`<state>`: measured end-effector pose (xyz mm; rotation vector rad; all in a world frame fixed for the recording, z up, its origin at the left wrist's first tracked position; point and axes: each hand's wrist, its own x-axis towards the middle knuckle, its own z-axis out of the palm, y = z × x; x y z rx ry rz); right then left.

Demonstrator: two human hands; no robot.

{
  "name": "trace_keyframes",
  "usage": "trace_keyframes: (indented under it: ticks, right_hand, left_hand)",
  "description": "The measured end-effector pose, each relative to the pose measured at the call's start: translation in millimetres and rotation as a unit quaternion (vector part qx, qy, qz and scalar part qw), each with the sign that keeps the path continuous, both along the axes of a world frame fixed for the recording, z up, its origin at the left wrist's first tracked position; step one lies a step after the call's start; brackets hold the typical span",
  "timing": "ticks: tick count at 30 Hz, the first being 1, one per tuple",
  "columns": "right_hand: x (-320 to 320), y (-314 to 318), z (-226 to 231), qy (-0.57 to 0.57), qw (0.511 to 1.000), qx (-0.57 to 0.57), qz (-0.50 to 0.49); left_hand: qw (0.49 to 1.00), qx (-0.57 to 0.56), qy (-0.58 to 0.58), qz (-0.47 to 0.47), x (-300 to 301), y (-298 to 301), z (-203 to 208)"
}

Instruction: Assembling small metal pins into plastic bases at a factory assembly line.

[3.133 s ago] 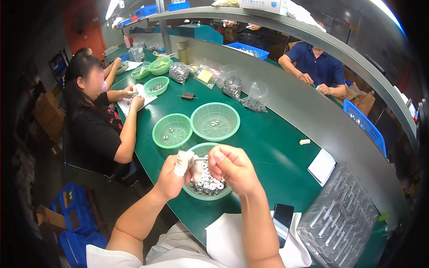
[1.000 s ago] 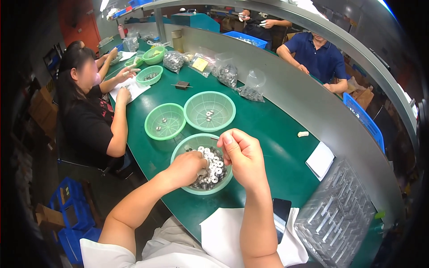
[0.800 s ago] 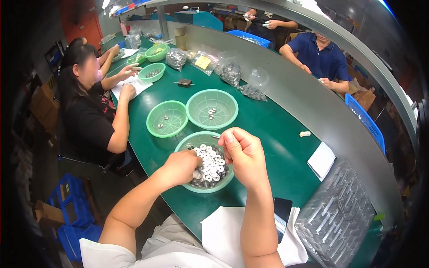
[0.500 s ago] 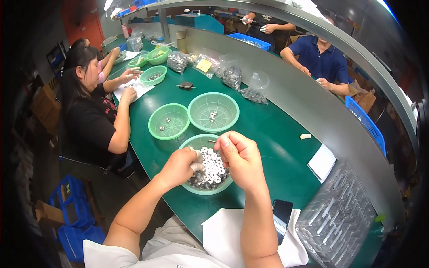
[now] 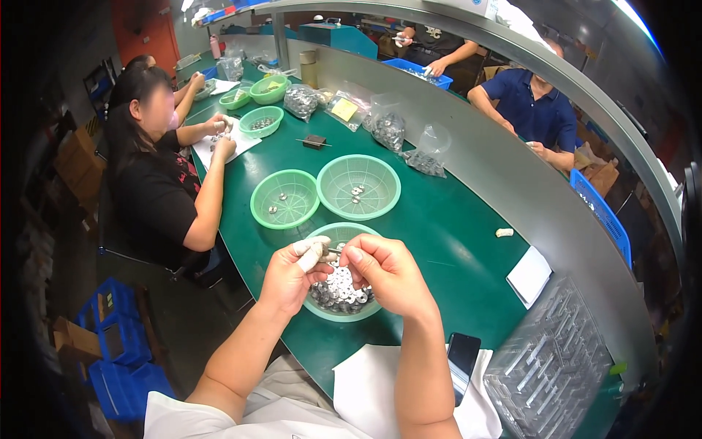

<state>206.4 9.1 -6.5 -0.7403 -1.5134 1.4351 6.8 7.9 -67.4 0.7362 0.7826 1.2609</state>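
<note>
My left hand (image 5: 289, 278), with white finger covers on some fingertips, pinches a small round metal part (image 5: 327, 255) whose details are mostly hidden. Close by on the right, my right hand (image 5: 387, 272) is closed on a thin metal pin (image 5: 336, 252), whose tip meets the part or lies just beside it; I cannot tell which. Both hands are over a light green basket (image 5: 342, 317) that holds many small silver ring-shaped pieces (image 5: 338, 293). Beyond it stand two more green baskets, the left one (image 5: 257, 212) and the right one (image 5: 395, 192), each with a few such pieces inside.
A phone (image 5: 463, 355) lies on white cloth (image 5: 365, 377) near my right forearm. Clear plastic trays (image 5: 548, 358) and a white pad (image 5: 529, 276) are at the right. Filled plastic bags (image 5: 387, 132) line the metal partition. Co-workers sit at the left and across the partition.
My left hand has risen out of the ring-shaped pieces with a small part in its fingers. My right hand has come down and left, bringing the pin to that part.
</note>
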Motion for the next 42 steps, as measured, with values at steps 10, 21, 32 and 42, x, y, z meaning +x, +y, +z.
trace_keyframes:
  ticks: [10, 21, 32, 42]
  right_hand:
    - [-3.1, -3.6, 5.1, -0.112, 0.992, 0.047, -0.038]
    - [-13.2, -9.0, 10.8, -0.151, 0.955, 0.216, -0.139]
    - [-6.0, -7.4, 8.0, -0.085, 0.977, 0.110, -0.161]
    - [-10.3, -11.8, 15.3, -0.123, 0.981, 0.050, -0.143]
  left_hand:
    - [0.995, 0.076, 0.067, -0.005, 5.3, -16.8, 29.8]
    - [0.943, 0.216, 0.241, 0.075, 17.0, -26.2, 32.7]
    - [0.981, 0.146, 0.129, -0.001, 17.6, -22.0, 46.5]
    - [0.975, -0.059, -0.116, -0.181, 16.3, -13.0, 14.5]
